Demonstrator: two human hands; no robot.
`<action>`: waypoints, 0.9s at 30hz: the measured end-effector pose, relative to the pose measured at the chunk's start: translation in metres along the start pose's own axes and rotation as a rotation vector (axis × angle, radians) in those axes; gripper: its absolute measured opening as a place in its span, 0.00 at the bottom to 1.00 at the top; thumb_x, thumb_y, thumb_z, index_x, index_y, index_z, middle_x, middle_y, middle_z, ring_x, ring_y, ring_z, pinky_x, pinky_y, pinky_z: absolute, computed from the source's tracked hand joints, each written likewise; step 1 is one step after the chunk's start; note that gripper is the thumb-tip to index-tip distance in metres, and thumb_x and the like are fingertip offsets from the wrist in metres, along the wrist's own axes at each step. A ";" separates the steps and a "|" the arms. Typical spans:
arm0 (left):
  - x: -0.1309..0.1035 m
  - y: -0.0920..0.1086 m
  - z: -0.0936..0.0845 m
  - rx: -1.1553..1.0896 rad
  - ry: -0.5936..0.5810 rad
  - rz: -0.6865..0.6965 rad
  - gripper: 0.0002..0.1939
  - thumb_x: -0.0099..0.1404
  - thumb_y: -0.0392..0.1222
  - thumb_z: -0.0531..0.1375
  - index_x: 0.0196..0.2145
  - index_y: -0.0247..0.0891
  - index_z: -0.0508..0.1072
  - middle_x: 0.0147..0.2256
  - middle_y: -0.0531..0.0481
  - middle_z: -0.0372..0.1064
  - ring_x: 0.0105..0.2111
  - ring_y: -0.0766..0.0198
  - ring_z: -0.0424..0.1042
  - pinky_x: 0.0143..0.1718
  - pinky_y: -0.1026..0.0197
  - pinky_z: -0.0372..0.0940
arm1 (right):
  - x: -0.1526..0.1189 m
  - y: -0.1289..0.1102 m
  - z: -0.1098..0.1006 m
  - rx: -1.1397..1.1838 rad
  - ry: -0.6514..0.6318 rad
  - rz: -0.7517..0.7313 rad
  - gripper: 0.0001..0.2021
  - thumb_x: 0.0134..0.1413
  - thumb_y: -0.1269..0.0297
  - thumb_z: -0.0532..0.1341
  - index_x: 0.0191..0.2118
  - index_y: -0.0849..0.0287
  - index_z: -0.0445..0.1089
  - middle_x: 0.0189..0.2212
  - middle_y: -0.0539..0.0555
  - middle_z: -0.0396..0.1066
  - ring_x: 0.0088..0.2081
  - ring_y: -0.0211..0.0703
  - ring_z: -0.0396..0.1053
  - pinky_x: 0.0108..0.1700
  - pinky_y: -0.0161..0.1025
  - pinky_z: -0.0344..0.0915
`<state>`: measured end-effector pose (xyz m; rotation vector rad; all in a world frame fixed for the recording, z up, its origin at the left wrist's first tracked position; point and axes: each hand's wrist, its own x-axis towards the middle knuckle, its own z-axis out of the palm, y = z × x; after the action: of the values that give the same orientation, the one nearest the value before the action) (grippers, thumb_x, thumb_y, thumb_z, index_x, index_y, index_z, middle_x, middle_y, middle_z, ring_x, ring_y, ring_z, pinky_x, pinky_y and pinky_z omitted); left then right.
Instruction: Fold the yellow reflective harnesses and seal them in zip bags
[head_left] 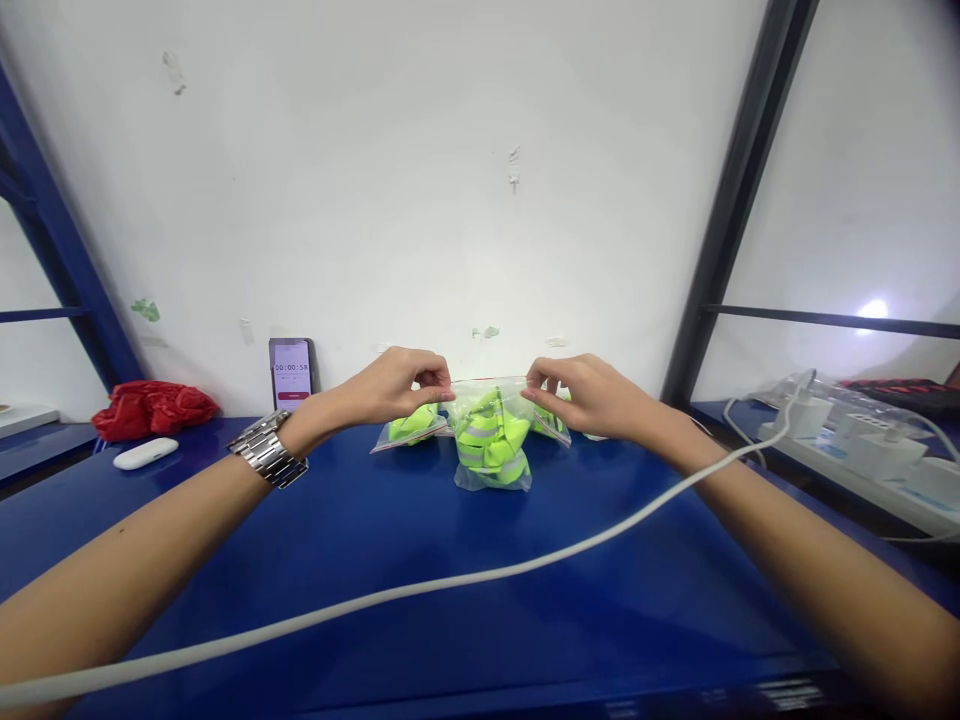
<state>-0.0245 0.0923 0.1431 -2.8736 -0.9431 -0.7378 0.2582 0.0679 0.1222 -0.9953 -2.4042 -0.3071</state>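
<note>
We find the clear bag [491,440] midway — left hand [401,386] and right hand [581,390] pinch opposite top corners, its body below the fingers.

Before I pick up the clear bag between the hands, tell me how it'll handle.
The clear bag is probably floppy, being thin and wrinkled. The bunched green fabric inside suggests it's fairly light. Its lumpy shape makes rolling unlikely.

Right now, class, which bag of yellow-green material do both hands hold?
The middle bag: the left hand and right hand pinch its top corners. The left bag and right bag sit farther back, partly hidden.
</note>
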 end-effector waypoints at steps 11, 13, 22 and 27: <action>-0.008 0.000 0.005 -0.244 0.078 -0.098 0.16 0.61 0.53 0.62 0.32 0.36 0.75 0.29 0.49 0.74 0.29 0.65 0.70 0.28 0.65 0.63 | -0.006 0.000 0.003 0.139 0.062 0.056 0.10 0.59 0.59 0.58 0.34 0.59 0.72 0.26 0.52 0.75 0.26 0.38 0.70 0.29 0.35 0.61; -0.008 0.001 0.006 -0.265 0.066 -0.105 0.16 0.62 0.53 0.60 0.33 0.35 0.75 0.28 0.48 0.73 0.28 0.66 0.69 0.26 0.65 0.61 | -0.007 -0.001 0.006 0.211 0.090 0.064 0.11 0.59 0.58 0.59 0.33 0.60 0.72 0.26 0.53 0.75 0.26 0.39 0.70 0.29 0.35 0.63; -0.009 0.005 0.011 -0.054 0.184 -0.024 0.12 0.67 0.47 0.55 0.43 0.38 0.70 0.29 0.52 0.69 0.29 0.67 0.67 0.32 0.64 0.61 | -0.009 -0.006 0.024 0.309 0.357 0.061 0.08 0.57 0.62 0.59 0.34 0.60 0.72 0.24 0.51 0.74 0.25 0.38 0.69 0.30 0.35 0.64; -0.009 -0.001 0.014 0.094 0.089 0.031 0.10 0.68 0.44 0.53 0.36 0.37 0.71 0.32 0.49 0.71 0.31 0.65 0.68 0.33 0.62 0.60 | -0.010 -0.004 0.030 0.199 0.339 0.064 0.09 0.59 0.65 0.58 0.44 0.59 0.70 0.28 0.52 0.75 0.26 0.39 0.70 0.31 0.35 0.63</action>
<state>-0.0251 0.0902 0.1266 -2.7431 -0.8960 -0.7893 0.2499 0.0711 0.0920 -0.8520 -2.0476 -0.1915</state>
